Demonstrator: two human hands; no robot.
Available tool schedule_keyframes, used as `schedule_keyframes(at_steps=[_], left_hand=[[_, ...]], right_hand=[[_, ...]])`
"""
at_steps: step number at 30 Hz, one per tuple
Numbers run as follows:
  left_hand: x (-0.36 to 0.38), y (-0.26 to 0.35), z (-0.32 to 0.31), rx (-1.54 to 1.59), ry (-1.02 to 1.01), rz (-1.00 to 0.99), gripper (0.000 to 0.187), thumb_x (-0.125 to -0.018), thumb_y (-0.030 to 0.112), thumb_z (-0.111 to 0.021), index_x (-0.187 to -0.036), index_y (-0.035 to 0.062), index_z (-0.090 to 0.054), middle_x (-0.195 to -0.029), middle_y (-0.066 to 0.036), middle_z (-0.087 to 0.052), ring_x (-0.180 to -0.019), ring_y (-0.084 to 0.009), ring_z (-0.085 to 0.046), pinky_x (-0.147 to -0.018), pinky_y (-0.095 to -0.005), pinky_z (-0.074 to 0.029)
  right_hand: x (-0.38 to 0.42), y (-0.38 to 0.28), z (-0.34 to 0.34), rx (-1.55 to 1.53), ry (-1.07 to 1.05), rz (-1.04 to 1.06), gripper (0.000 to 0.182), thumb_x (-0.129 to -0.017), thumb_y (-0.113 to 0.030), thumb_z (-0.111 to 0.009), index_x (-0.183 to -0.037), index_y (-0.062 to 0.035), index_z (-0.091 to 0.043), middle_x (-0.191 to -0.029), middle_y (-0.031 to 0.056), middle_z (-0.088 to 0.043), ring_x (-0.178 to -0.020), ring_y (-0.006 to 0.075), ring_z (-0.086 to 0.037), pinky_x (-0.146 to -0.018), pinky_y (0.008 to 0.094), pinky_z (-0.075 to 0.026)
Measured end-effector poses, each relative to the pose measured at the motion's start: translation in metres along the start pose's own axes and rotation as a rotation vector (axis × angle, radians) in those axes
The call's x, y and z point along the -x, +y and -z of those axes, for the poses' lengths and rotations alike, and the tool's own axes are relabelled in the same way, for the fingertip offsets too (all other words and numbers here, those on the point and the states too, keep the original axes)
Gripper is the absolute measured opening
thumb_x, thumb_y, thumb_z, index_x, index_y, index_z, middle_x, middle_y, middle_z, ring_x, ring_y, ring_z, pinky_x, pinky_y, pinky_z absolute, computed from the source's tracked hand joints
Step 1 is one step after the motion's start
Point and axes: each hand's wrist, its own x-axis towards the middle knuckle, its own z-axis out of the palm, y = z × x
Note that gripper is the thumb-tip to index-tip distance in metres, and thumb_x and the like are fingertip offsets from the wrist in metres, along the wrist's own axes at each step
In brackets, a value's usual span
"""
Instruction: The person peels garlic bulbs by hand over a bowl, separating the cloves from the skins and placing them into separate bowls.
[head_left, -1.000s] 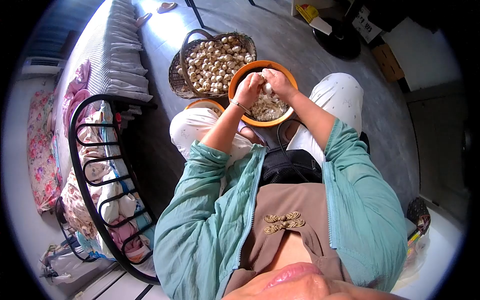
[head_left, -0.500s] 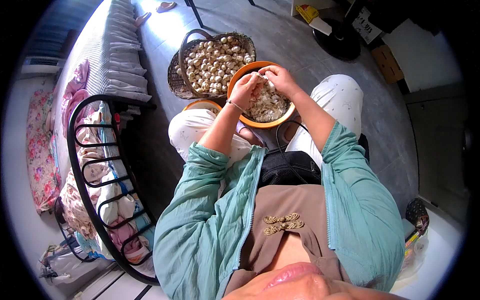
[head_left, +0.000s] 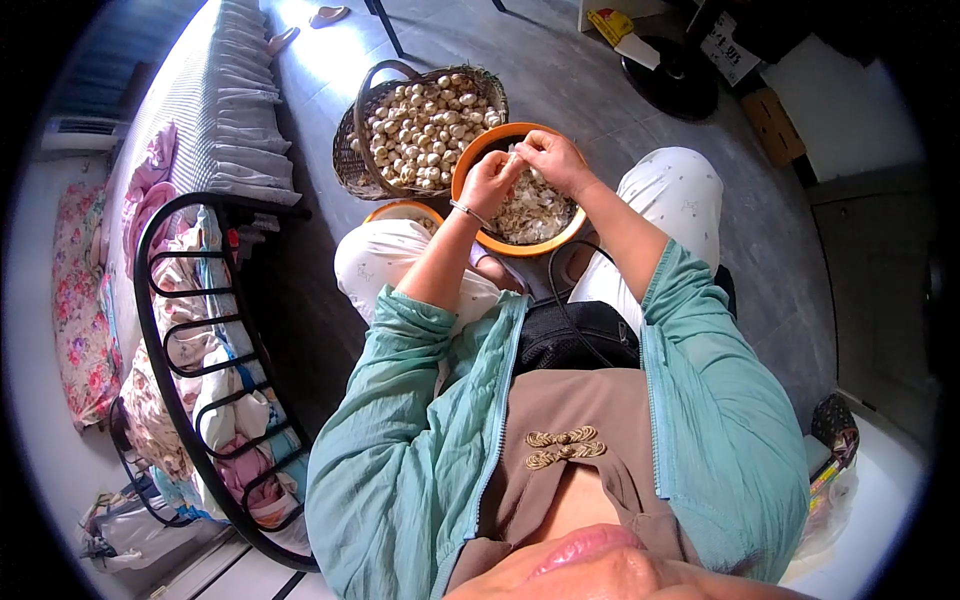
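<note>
Both my hands are close together over an orange-rimmed bowl (head_left: 568, 240) that holds pale, papery peelings (head_left: 532, 212). My left hand (head_left: 490, 180) is closed, its fingertips meeting those of the other hand. My right hand (head_left: 553, 160) is closed in a pinch. What the fingers hold is too small and hidden to name. Left of the bowl stands a wicker basket (head_left: 350, 165) with a tall handle, full of whitish garlic-like bulbs (head_left: 420, 130). A smaller orange-rimmed bowl (head_left: 405, 207) sits below the basket, partly behind my knee.
A bed with a ruffled cover (head_left: 235, 110) and a black metal frame (head_left: 160, 330) stands at the left, with clothes over it. A black round stand base (head_left: 672, 85) and a cardboard box (head_left: 773, 125) are at the upper right.
My fingers have shifted slightly over the bowl, and the pale bits seen between them earlier show less. The view has moved a little.
</note>
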Motion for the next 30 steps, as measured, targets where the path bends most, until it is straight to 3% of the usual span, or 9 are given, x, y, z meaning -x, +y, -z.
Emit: schedule_keyframes(at_steps=[4, 9, 12, 16, 19, 23, 25, 28, 30], left_hand=[[-0.002, -0.006, -0.004, -0.031, -0.017, -0.098, 0.023, -0.091, 0.024, -0.053, -0.090, 0.0013, -0.056, -0.068, 0.001, -0.051, -0.055, -0.0061, -0.049, -0.048, -0.0196, -0.042], [-0.002, -0.001, 0.004, 0.279, -0.042, 0.111, 0.027, -0.090, 0.029, -0.052, -0.091, 0.0028, -0.057, -0.070, 0.001, -0.051, -0.057, -0.0082, -0.049, -0.054, -0.0238, -0.045], [0.002, 0.006, 0.009, 0.421, -0.056, 0.225, 0.027, -0.089, 0.032, -0.052, -0.091, 0.0056, -0.057, -0.071, 0.000, -0.052, -0.058, -0.0104, -0.050, -0.056, -0.0250, -0.045], [0.003, 0.014, 0.013, 0.666, -0.213, 0.323, 0.028, -0.092, 0.036, -0.045, -0.088, 0.0107, -0.055, -0.066, 0.003, -0.045, -0.053, -0.0058, -0.038, -0.048, -0.0196, -0.033], [0.002, 0.013, 0.017, 0.819, -0.342, 0.338, 0.035, -0.095, 0.040, -0.035, -0.083, 0.0123, -0.052, -0.062, 0.005, -0.038, -0.049, -0.0051, -0.029, -0.044, -0.0188, -0.025], [0.001, 0.010, 0.020, 0.776, -0.366, 0.297, 0.038, -0.094, 0.044, -0.036, -0.080, 0.0120, -0.052, -0.061, 0.004, -0.041, -0.048, -0.0055, -0.033, -0.043, -0.0190, -0.028], [0.002, 0.010, 0.017, 0.455, -0.027, 0.366, 0.041, -0.092, 0.046, -0.040, -0.074, 0.0109, -0.051, -0.059, 0.002, -0.045, -0.046, -0.0071, -0.038, -0.039, -0.0204, -0.031], [-0.005, 0.004, 0.020, 0.189, 0.046, 0.269, 0.042, -0.090, 0.047, -0.043, -0.074, 0.0094, -0.050, -0.059, 0.000, -0.046, -0.043, -0.0093, -0.041, -0.038, -0.0223, -0.036], [-0.007, 0.000, 0.020, 0.124, 0.021, 0.216, 0.036, -0.090, 0.042, -0.048, -0.079, 0.0074, -0.050, -0.058, 0.001, -0.046, -0.041, -0.0088, -0.041, -0.036, -0.0232, -0.037]], right_hand=[[0.002, -0.004, 0.003, -0.008, 0.017, -0.089, 0.021, -0.085, -0.024, -0.058, -0.082, -0.0032, -0.062, -0.075, 0.0014, -0.061, -0.069, 0.0072, -0.052, -0.063, 0.0260, -0.043], [0.004, 0.005, 0.003, 0.018, -0.010, -0.221, 0.020, -0.084, -0.018, -0.058, -0.096, -0.0045, -0.065, -0.089, 0.0045, -0.063, -0.080, 0.0099, -0.057, -0.073, 0.0264, -0.046], [-0.007, 0.030, 0.000, 0.046, -0.066, -0.023, 0.023, -0.082, -0.011, -0.056, -0.103, -0.0030, -0.063, -0.090, 0.0046, -0.062, -0.076, 0.0111, -0.056, -0.068, 0.0269, -0.046], [-0.004, 0.012, 0.001, -0.242, -0.184, 0.141, 0.030, -0.083, -0.008, -0.054, -0.113, -0.0056, -0.059, -0.094, 0.0034, -0.061, -0.085, 0.0111, -0.056, -0.073, 0.0263, -0.046], [-0.002, 0.009, 0.003, -0.362, -0.323, -0.043, 0.029, -0.087, -0.012, -0.054, -0.115, -0.0055, -0.056, -0.097, 0.0023, -0.061, -0.088, 0.0106, -0.057, -0.074, 0.0257, -0.046], [-0.001, 0.004, 0.000, -0.421, -0.378, 0.027, 0.021, -0.086, -0.015, -0.056, -0.104, -0.0042, -0.058, -0.093, 0.0011, -0.061, -0.085, 0.0099, -0.057, -0.074, 0.0251, -0.046], [0.003, -0.001, -0.001, -0.156, -0.270, 0.109, 0.019, -0.086, -0.020, -0.056, -0.095, -0.0030, -0.058, -0.088, 0.0053, -0.062, -0.079, 0.0145, -0.058, -0.071, 0.0276, -0.046], [0.005, -0.005, -0.001, 0.243, -0.198, 0.178, 0.018, -0.089, -0.019, -0.052, -0.093, -0.0013, -0.055, -0.083, 0.0087, -0.058, -0.072, 0.0162, -0.053, -0.067, 0.0294, -0.043], [0.005, -0.004, -0.003, 0.238, -0.207, 0.162, 0.021, -0.089, -0.022, -0.051, -0.092, -0.0011, -0.053, -0.082, 0.0129, -0.056, -0.073, 0.0216, -0.054, -0.069, 0.0327, -0.043]])
